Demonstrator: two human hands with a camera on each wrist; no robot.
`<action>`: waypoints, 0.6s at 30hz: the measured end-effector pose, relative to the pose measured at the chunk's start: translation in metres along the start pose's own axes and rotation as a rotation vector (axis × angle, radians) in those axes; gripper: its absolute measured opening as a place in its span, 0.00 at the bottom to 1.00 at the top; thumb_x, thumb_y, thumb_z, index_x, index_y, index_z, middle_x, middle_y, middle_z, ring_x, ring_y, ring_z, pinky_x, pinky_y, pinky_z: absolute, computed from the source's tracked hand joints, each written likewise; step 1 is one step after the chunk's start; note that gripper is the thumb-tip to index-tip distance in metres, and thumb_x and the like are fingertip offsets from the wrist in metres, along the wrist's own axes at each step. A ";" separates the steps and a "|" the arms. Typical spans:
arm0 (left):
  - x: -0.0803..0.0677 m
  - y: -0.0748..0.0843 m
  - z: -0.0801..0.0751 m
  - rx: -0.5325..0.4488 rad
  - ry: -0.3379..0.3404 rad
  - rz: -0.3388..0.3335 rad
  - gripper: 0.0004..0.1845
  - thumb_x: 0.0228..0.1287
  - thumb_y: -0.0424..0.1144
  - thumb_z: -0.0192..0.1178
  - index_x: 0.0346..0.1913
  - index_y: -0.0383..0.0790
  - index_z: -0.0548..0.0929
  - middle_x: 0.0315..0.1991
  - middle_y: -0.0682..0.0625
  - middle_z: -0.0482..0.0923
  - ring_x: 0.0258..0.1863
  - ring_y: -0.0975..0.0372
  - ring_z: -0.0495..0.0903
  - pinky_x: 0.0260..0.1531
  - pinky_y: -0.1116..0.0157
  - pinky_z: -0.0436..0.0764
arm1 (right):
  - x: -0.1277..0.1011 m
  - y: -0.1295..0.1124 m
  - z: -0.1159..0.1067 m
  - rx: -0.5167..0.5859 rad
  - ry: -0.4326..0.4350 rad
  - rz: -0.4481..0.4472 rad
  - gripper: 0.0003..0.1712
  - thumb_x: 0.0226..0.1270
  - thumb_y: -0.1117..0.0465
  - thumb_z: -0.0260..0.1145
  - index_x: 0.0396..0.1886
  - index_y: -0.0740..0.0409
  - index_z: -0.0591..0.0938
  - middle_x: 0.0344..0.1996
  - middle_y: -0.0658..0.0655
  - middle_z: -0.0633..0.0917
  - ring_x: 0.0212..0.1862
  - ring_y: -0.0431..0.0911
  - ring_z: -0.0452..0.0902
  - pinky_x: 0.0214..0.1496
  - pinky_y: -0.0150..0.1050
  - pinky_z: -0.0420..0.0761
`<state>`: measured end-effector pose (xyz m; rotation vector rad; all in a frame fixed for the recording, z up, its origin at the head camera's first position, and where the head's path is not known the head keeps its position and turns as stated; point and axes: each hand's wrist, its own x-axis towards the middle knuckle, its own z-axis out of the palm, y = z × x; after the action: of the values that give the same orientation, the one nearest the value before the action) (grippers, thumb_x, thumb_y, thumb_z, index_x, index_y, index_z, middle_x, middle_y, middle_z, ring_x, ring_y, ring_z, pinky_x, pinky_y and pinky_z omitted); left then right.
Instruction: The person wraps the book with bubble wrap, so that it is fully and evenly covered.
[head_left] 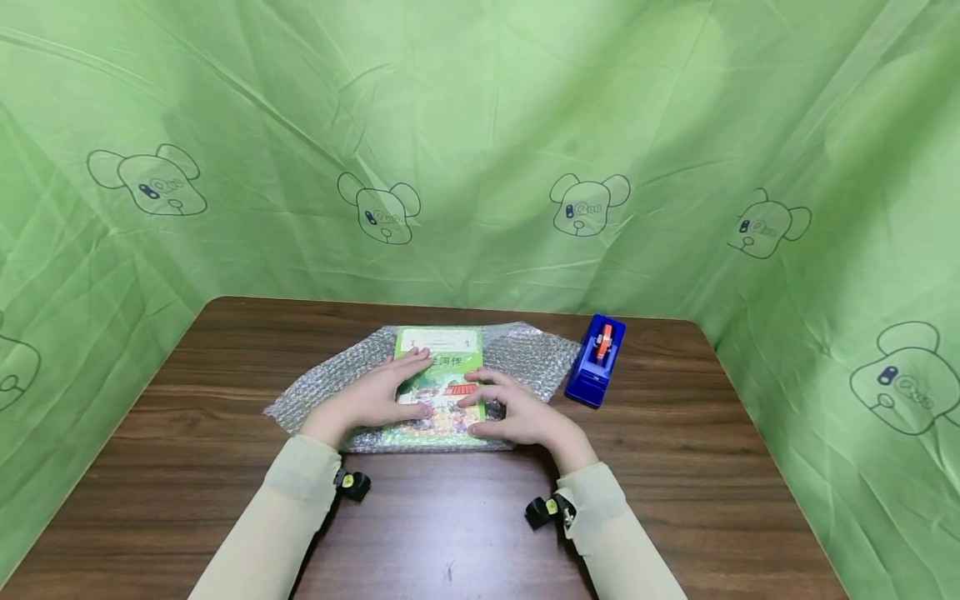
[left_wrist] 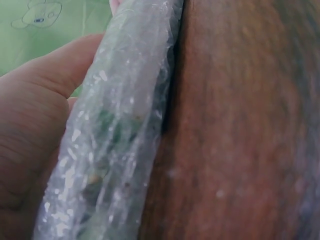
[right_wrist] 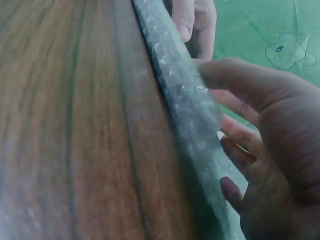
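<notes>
A green book (head_left: 441,385) with a colourful cover picture lies face up near the middle of the table. Under it and out to both sides spreads clear bubble wrap (head_left: 536,354), and its front edge shows along the book's near side. My left hand (head_left: 371,400) rests flat over the book's left part, fingers extended and thumb lower down. At the right edge my right hand (head_left: 521,414) touches the cover with spread, slightly bent fingers. Both wrist views show the wrap's near edge, with the left thumb (left_wrist: 75,60) and right thumb (right_wrist: 232,75) beside it.
A blue tape dispenser (head_left: 588,390) with an orange roll core stands just right of the wrap. The brown wooden table (head_left: 442,525) ends at a green curtain (head_left: 480,258) at the back and sides. Small black cameras (head_left: 356,485) are strapped at both wrists.
</notes>
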<state>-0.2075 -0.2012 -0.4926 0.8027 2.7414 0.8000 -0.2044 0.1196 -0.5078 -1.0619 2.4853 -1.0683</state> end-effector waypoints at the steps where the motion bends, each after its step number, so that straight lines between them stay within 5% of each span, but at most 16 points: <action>1: 0.000 0.000 0.000 0.001 0.000 0.001 0.55 0.67 0.67 0.72 0.87 0.44 0.62 0.89 0.44 0.51 0.88 0.46 0.49 0.84 0.38 0.46 | 0.000 -0.002 0.000 -0.007 -0.006 0.002 0.24 0.71 0.48 0.78 0.65 0.41 0.88 0.84 0.49 0.66 0.86 0.57 0.55 0.83 0.73 0.51; 11: -0.002 0.002 -0.001 -0.003 -0.019 -0.019 0.54 0.69 0.65 0.72 0.88 0.45 0.61 0.89 0.45 0.50 0.88 0.47 0.48 0.84 0.38 0.47 | -0.010 -0.017 0.000 -0.105 0.008 -0.006 0.26 0.77 0.48 0.74 0.70 0.47 0.83 0.83 0.58 0.69 0.83 0.61 0.62 0.83 0.67 0.61; 18: -0.002 0.004 -0.003 0.010 -0.029 -0.020 0.53 0.70 0.64 0.72 0.88 0.45 0.60 0.89 0.46 0.49 0.88 0.47 0.48 0.83 0.38 0.49 | -0.028 -0.024 -0.012 -0.115 0.128 -0.008 0.27 0.76 0.54 0.74 0.70 0.56 0.83 0.72 0.60 0.80 0.75 0.58 0.74 0.79 0.60 0.71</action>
<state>-0.2052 -0.2008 -0.4883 0.7818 2.7253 0.7650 -0.1766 0.1343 -0.4841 -1.0669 2.6753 -1.0369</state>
